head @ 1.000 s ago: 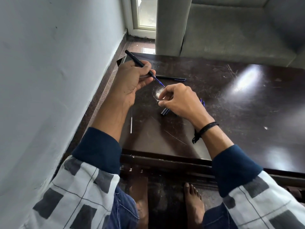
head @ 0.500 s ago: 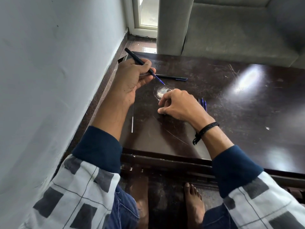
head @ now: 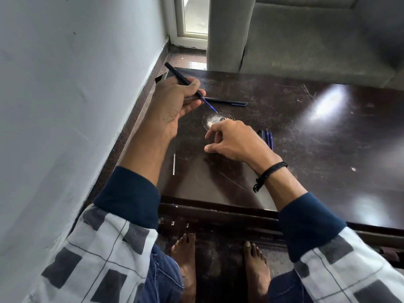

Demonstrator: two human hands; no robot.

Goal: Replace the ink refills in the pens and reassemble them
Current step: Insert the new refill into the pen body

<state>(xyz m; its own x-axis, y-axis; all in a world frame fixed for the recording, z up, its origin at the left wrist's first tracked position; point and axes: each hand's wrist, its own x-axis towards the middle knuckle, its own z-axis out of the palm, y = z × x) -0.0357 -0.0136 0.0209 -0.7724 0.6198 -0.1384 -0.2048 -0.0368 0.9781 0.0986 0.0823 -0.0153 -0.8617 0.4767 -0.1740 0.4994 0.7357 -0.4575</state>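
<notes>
head: left hand [head: 175, 101] grips pen [head: 181, 78]; refills [head: 268, 138] beside right hand [head: 236, 143].

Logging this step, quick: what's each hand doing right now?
Left hand: grips the black pen, blue refill sticking out.
Right hand: fingers curled; cannot tell if it holds anything.

**Left hand holds a pen with its refill showing**

The left hand [head: 175, 101] grips a black pen [head: 179, 77], tilted above the dark surface [head: 317, 149]. A blue refill [head: 209, 104] sticks out from its lower end. The right hand [head: 235, 142] is low over the surface with fingers curled; whether it holds something cannot be seen. Just beside it lie some loose refills [head: 268, 138]. A second pen [head: 227, 103] lies beyond the left hand, and a thin pale tube [head: 174, 159] lies near the left forearm.
</notes>
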